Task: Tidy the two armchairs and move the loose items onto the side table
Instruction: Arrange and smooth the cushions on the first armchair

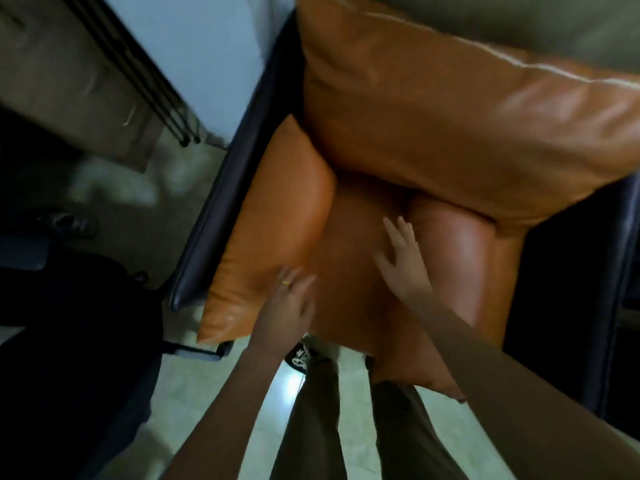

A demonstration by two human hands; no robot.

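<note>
An orange leather armchair fills the middle of the head view, with a dark frame [207, 216] down its left side. Its big back cushion [450, 119] leans over the seat cushion [349, 271]. A left arm cushion [273, 230] stands along the frame, and a rounded right arm cushion [460, 244] lies under the back cushion. My left hand [294, 299], with a ring on it, rests fingers apart at the front of the left arm cushion. Flat on the seat cushion beside the right arm cushion lies my right hand [401, 258], fingers spread. Neither hand holds anything.
A dark bulky object [69, 341] sits on the floor at the left. Pale tiled floor [349, 445] shows under my legs and shoes. Blurred thin dark legs [156, 81] of some furniture stand at the upper left, against a light wall.
</note>
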